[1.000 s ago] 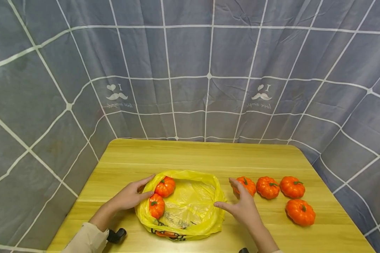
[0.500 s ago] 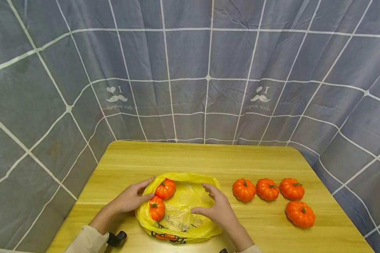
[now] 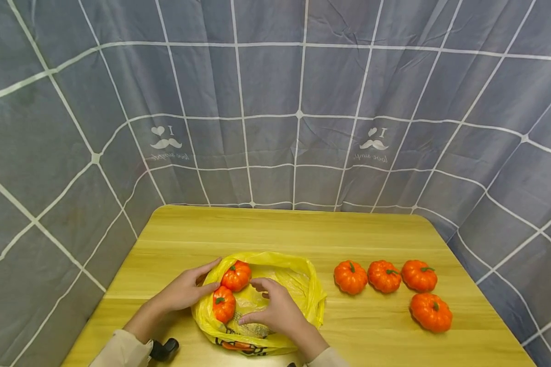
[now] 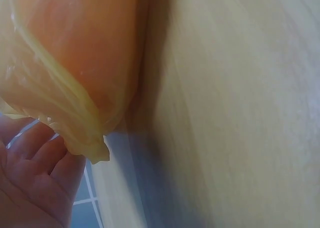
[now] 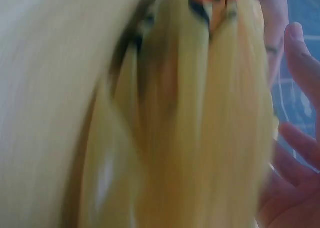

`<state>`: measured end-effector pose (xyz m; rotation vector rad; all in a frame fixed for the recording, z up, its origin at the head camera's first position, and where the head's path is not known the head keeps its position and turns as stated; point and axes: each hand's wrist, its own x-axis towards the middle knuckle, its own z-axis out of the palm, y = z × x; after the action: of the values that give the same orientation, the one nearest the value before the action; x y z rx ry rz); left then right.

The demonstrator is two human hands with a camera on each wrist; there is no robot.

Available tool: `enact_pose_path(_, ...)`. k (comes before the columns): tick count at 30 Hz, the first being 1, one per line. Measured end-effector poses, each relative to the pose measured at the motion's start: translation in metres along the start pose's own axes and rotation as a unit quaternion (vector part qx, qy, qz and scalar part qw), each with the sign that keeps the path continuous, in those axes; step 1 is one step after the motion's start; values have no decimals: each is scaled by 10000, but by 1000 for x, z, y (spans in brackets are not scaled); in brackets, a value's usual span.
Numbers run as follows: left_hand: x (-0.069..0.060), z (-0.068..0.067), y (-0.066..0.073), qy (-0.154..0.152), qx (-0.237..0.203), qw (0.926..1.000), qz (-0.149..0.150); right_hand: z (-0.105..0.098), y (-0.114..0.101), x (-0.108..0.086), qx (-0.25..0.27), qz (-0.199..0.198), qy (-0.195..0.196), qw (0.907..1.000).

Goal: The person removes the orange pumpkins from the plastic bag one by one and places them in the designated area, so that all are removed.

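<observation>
A yellow plastic bag lies with its mouth spread wide on the table, and two small orange pumpkins sit inside against its left wall. My left hand holds the bag's left rim, thumb at the pumpkins and fingers along the outside. In the left wrist view the fingers are partly behind the thin plastic, and orange shows through it. My right hand is over the bag's opening, thumb and fingers spread, just right of the pumpkins and holding nothing. The right wrist view is blurred.
Several more orange pumpkins stand on the wooden table right of the bag. A grey curtain with white lines surrounds the table's back and sides. A black device is at my left wrist.
My right hand has moved left from beside the bag's right rim to over its opening, near the pumpkins inside. My left hand has stayed at the left rim.
</observation>
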<state>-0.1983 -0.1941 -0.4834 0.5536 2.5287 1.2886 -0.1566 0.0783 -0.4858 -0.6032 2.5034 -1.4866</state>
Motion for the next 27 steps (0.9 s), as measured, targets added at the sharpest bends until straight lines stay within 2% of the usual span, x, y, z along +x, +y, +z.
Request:
enact_pose_path(7, -2, 0, 2, -45, -40, 9999, 113, 28, -5, 7, -266, -117, -352, 9990)
enact_pose_path(16, -1, -1, -1, 11, -4, 9999, 144, 41, -9, 12, -314, -148, -133, 9993)
enact_pose_path(22, -2, -1, -1, -12, 35, 9997, 233, 47, -13, 13, -215, -17, 53, 9998)
enact_pose_path(27, -4, 0, 0, 2, 12, 9999, 118, 48, -10, 12, 23, -107, 106, 9999)
